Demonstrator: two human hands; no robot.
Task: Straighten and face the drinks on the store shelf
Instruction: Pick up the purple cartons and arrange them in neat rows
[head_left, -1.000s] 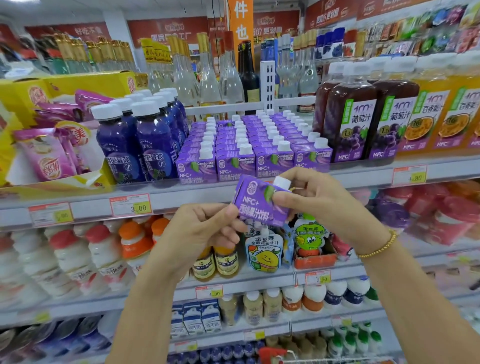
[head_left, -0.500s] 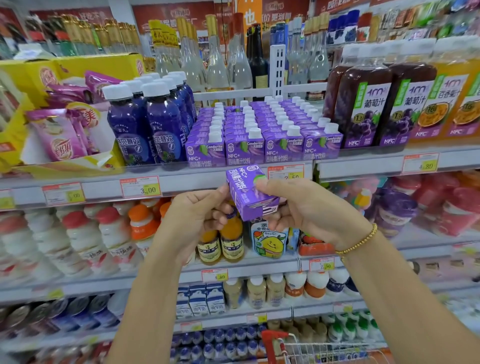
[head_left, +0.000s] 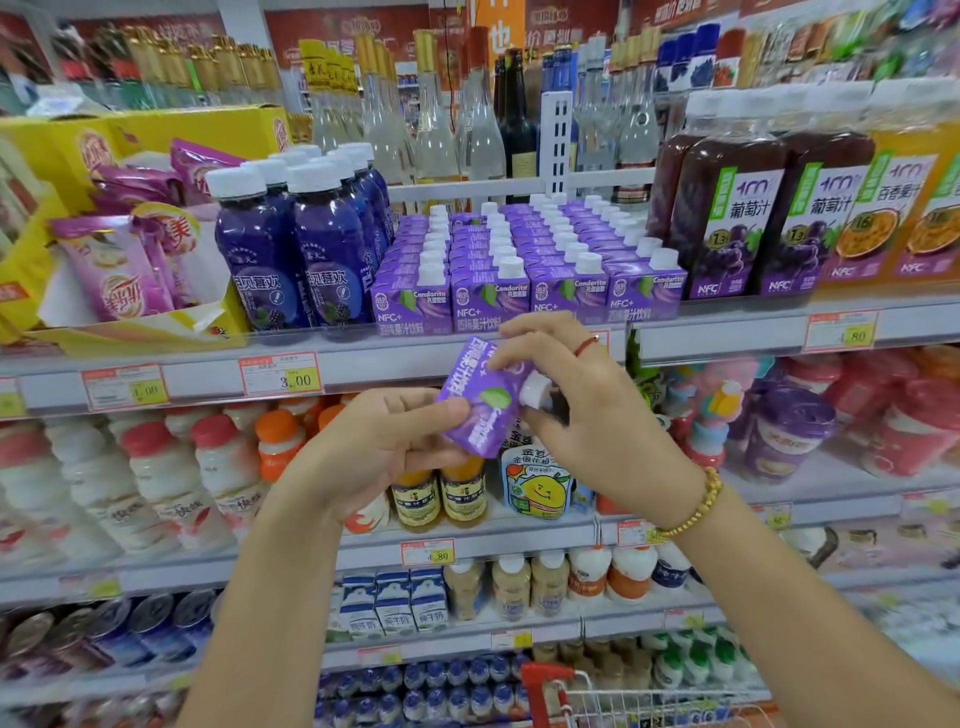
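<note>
A small purple juice carton (head_left: 480, 400) with a white cap is held tilted in front of the shelf edge, cap pointing right. My left hand (head_left: 374, 447) grips its lower left side with thumb and fingers. My right hand (head_left: 576, 410) holds its upper end, fingers curled over the top and around the cap. Directly above, on the shelf (head_left: 727, 332), stand several rows of the same purple cartons (head_left: 524, 260), labels facing front.
Blue-purple bottles (head_left: 291, 249) stand left of the cartons, large grape and orange juice bottles (head_left: 779, 208) to the right. A yellow box of pink packets (head_left: 114, 249) sits far left. Lower shelves hold yoghurt drinks and milk. A red shopping cart (head_left: 597, 696) is below.
The carton has been turned in my hands, its cap swinging from the upper end round to the right side. Both hands kept hold of it and the view shifted slightly down.
</note>
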